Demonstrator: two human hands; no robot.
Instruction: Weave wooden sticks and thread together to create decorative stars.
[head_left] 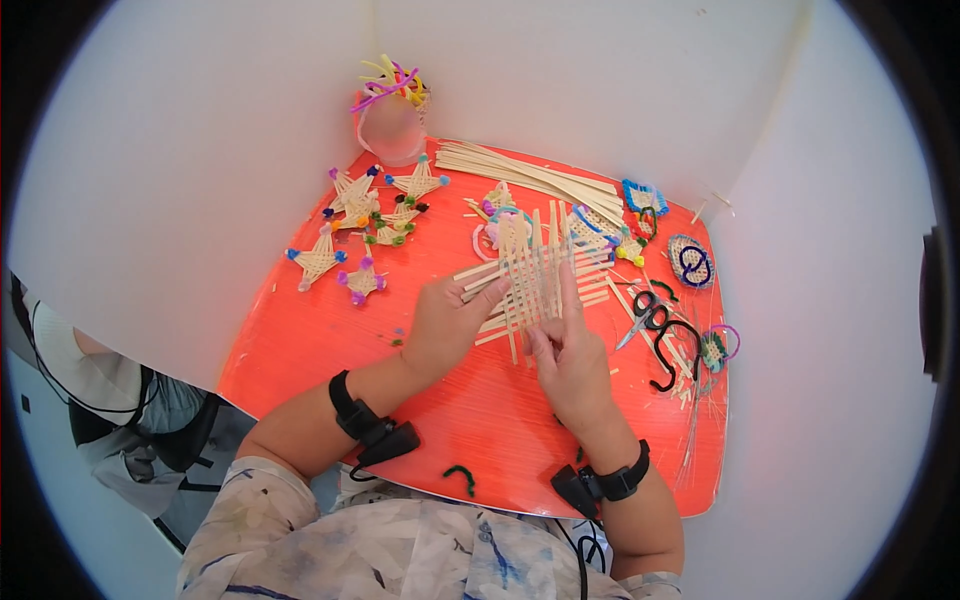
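Note:
A partly woven mat of pale flat strips [520,275] is held up over the orange table, its loose strip ends sticking out on all sides. My left hand [447,318] grips its left edge, thumb on top and the other fingers hidden beneath. At the lower right edge, my right hand [575,370] holds the mat between thumb and fingers, with the index finger stretched up along the upright strips. Both wrists wear black bands with small black devices.
Woven stars [318,259] with coloured tips lie at left. A bundle of strips [530,172] rests along the back edge, near a cup of pipe cleaners [392,130]. Scissors [648,312], a black pipe cleaner [660,365] and small woven pieces [690,262] are at right. White panels enclose the table [330,335].

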